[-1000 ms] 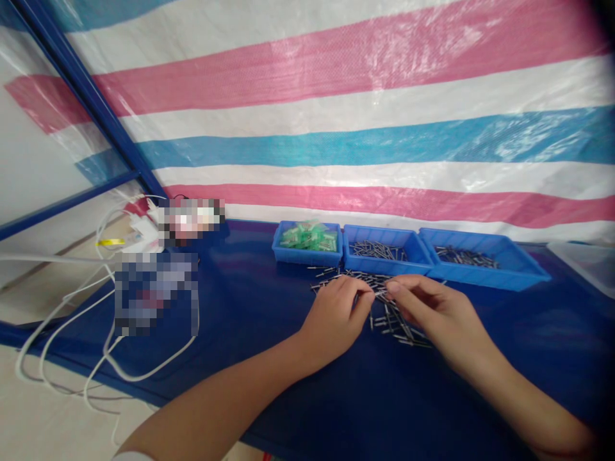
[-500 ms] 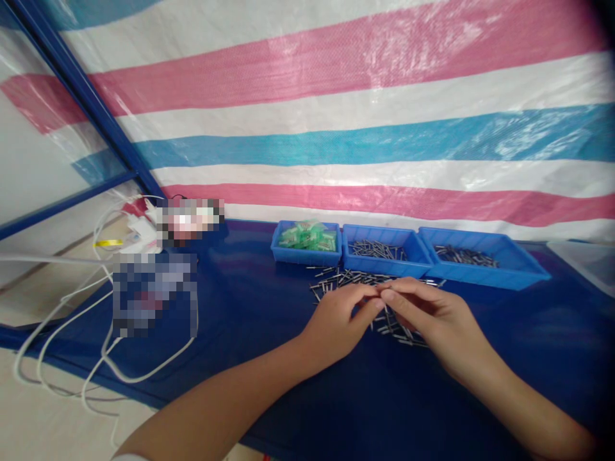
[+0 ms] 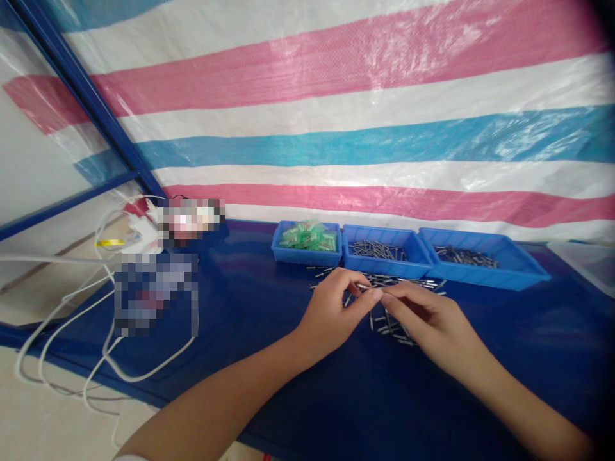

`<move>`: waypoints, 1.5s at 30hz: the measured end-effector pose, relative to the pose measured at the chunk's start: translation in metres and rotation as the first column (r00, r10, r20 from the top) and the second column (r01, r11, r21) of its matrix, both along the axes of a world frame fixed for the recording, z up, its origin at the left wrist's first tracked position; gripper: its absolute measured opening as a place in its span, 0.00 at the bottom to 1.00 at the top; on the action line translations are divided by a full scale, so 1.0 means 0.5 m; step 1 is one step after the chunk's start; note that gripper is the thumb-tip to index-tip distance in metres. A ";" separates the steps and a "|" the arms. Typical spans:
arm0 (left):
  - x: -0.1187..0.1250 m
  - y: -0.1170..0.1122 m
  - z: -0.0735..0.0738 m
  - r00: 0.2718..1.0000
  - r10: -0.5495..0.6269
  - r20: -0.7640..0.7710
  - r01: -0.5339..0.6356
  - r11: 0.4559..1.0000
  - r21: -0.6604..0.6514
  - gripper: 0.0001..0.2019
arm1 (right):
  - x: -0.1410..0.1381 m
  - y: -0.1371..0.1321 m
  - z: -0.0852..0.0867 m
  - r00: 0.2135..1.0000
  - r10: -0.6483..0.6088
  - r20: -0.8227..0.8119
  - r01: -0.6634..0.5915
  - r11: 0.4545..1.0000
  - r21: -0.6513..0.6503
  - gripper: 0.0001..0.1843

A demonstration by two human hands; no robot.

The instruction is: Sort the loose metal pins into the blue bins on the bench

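Observation:
My left hand (image 3: 329,310) is closed in a pinch, thumb against bent index finger, on a thin silvery blind rivet (image 3: 364,287). The fingertips of my right hand (image 3: 430,314) are pinched at the rivet's right end, touching the left thumb tip; they cover that end. Both hands hover over a loose pile of similar blind rivets (image 3: 394,331) on the blue tabletop (image 3: 250,288). Part of the pile is hidden behind my fingers.
Three blue bins stand in a row behind the pile: the left bin (image 3: 307,258) holds green-and-clear packets, while the middle bin (image 3: 387,264) and right bin (image 3: 485,275) hold rivets. White cables (image 3: 144,374) and blurred-out items lie at left. A striped sheet (image 3: 336,150) hangs behind.
My left fingers have shifted slightly up and left, and the rivet now shows between the fingertips. My right hand has moved a little, its fingers drawn closer together.

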State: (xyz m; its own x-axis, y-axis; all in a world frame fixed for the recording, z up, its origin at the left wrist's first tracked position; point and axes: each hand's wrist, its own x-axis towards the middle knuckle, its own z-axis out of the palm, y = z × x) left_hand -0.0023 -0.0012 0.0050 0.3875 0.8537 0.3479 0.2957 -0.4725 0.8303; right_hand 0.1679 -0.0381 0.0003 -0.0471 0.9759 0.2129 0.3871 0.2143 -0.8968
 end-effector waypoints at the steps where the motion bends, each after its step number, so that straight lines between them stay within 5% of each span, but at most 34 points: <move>1: 0.000 -0.001 -0.001 1.000 -0.002 -0.009 0.002 1.000 -0.003 0.08 | 0.000 0.001 -0.001 1.000 0.004 -0.020 -0.005 0.999 -0.040 0.11; 4: -0.001 -0.002 -0.006 0.994 -0.024 -0.103 0.028 0.999 0.039 0.15 | 0.011 0.012 -0.003 0.960 -0.138 -0.244 0.095 0.979 -0.180 0.14; 8: -0.006 -0.006 -0.015 0.911 -0.040 -0.410 0.132 0.971 0.198 0.18 | 0.068 0.046 -0.001 0.717 -0.392 -0.576 0.314 0.920 -0.236 0.13; 11: -0.008 -0.011 -0.023 0.816 -0.020 -0.577 0.201 0.947 0.252 0.19 | 0.121 0.068 0.001 0.598 -0.487 -0.636 0.417 0.867 -0.272 0.12; 15: -0.007 -0.009 -0.033 0.760 0.014 -0.649 0.228 0.930 0.287 0.14 | 0.159 0.080 0.001 0.564 -0.527 -0.636 0.399 0.848 -0.349 0.13; 22: -0.006 -0.001 -0.040 0.733 0.031 -0.680 0.241 0.922 0.302 0.10 | 0.119 0.065 0.011 0.635 -0.482 -0.603 0.317 0.875 -0.365 0.12; 25: -0.006 -0.003 -0.035 0.746 0.044 -0.665 0.229 0.921 0.317 0.10 | 0.088 0.051 0.014 0.738 -0.426 -0.523 0.290 0.901 -0.324 0.15; 30: -0.007 -0.002 -0.018 0.834 0.089 -0.544 0.101 0.946 0.309 0.10 | 0.054 0.034 0.004 0.970 -0.213 -0.117 0.184 0.959 -0.216 0.19; 34: -0.005 0.003 -0.013 0.935 0.104 -0.339 -0.023 0.972 0.235 0.08 | 0.035 0.028 -0.005 0.989 -0.077 0.124 0.090 0.991 -0.099 0.18; 38: 0.000 0.004 -0.018 0.977 0.063 -0.201 -0.031 0.987 0.158 0.07 | 0.018 0.023 -0.010 0.998 -0.052 0.021 0.053 0.996 -0.069 0.14; 45: 0.006 -0.004 -0.020 0.984 -0.011 -0.179 0.030 0.994 0.103 0.07 | 0.009 0.014 -0.016 0.937 -0.180 -0.301 0.112 0.967 -0.229 0.15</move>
State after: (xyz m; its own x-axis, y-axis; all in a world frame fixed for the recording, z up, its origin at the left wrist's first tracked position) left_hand 0.0009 -0.0030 -0.0050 0.4681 0.8073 0.3593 0.4237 -0.5619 0.7105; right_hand 0.1723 -0.0309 -0.0078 0.1359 0.9906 -0.0119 0.0888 -0.0242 -0.9958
